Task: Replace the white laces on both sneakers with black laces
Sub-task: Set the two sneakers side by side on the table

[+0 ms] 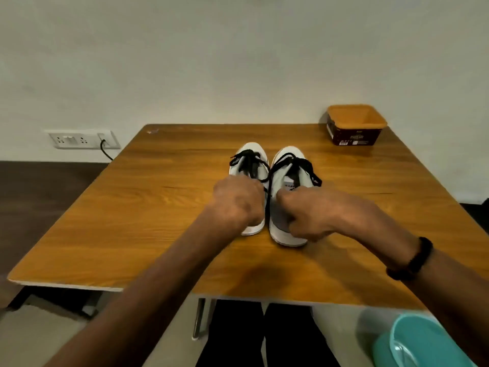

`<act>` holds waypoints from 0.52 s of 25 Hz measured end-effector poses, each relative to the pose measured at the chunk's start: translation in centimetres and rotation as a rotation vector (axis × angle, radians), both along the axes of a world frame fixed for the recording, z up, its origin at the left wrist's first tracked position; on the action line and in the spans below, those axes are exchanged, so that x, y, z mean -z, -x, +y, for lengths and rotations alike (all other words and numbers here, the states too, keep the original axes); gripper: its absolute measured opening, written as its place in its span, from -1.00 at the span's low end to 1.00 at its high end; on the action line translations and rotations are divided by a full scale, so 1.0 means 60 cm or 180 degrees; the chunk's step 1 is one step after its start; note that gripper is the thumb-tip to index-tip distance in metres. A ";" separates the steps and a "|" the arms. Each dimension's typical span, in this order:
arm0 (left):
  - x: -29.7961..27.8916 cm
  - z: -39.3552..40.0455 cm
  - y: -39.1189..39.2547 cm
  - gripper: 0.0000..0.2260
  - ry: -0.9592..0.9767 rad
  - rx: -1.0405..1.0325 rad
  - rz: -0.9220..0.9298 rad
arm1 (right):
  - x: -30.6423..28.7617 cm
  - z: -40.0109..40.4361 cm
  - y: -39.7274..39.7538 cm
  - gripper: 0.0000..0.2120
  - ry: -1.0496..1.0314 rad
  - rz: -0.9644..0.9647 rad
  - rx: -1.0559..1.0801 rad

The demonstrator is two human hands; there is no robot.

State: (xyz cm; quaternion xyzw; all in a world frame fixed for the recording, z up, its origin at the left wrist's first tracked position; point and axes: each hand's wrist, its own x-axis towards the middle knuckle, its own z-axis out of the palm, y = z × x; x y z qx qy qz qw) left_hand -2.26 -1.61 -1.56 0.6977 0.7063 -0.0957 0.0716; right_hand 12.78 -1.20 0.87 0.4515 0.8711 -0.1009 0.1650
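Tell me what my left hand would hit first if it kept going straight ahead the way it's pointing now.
Probably the left sneaker itself: your left hand sits over its heel end, pointing toward the toe, so the black lace and tongue lie directly ahead. Beyond the toe, the table looks bare up to the wall, though depth is hard to judge.

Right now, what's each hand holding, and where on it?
Left hand grips the left sneaker at its heel end. Right hand grips the right sneaker at its heel end. Exact finger contact is hidden.
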 end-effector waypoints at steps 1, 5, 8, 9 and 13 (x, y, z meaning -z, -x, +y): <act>0.002 -0.004 -0.011 -0.74 0.0005 0.0018 0.0054 | 0.006 0.002 -0.006 -0.80 -0.0007 -0.0012 -0.0110; -0.011 -0.024 0.011 -0.73 0.0269 0.0096 -0.0426 | 0.016 0.006 -0.006 -0.48 0.0107 0.0124 -0.0204; -0.038 -0.017 0.024 -0.44 0.0734 0.0084 -0.0686 | 0.001 0.012 0.008 -0.32 0.0460 0.0009 0.0193; -0.043 -0.015 0.019 -0.38 0.0940 0.0066 -0.0691 | 0.007 0.012 0.010 -0.30 0.0548 0.0033 0.0291; -0.064 0.009 0.017 -0.30 0.1608 0.0021 -0.0729 | 0.031 0.008 0.014 -0.36 0.1047 0.0154 0.0707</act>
